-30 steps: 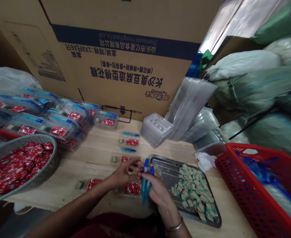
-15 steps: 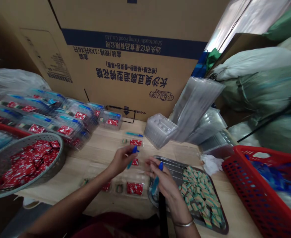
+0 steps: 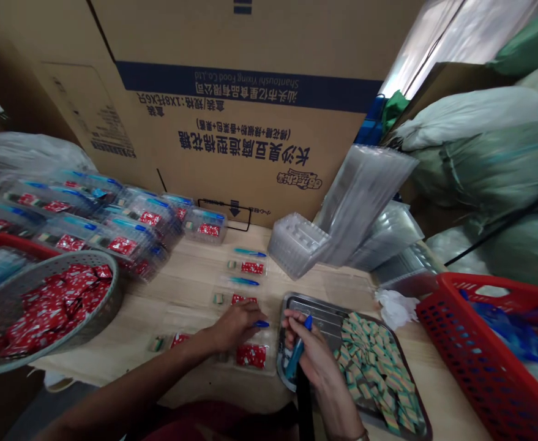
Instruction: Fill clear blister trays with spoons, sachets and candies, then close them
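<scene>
- Right hand (image 3: 308, 352): thumb and fingers pinch a blue-capped stick (image 3: 296, 358), above the left edge of a steel tray (image 3: 287, 312).
- Left hand (image 3: 234, 327): fingers pressed together, a second blue-capped stick (image 3: 262, 324) showing at the fingertips, over clear plastic trays (image 3: 220, 312) on the desk (image 3: 195, 269).
- Near the left hand: red packets (image 3: 251, 356); further blue sticks (image 3: 249, 252) lie farther off.
- Black strap (image 3: 304, 407): hangs in front of the right wrist.
- Steel tray: holds striped wafers (image 3: 374, 373).
- Left: grey basket (image 3: 115, 288) of red packets (image 3: 52, 306).
- Right: red basket (image 3: 461, 343).
- Far: filled trays (image 3: 140, 226), stacked clear trays (image 3: 297, 245), printed carton (image 3: 232, 122), sacks (image 3: 480, 159).
</scene>
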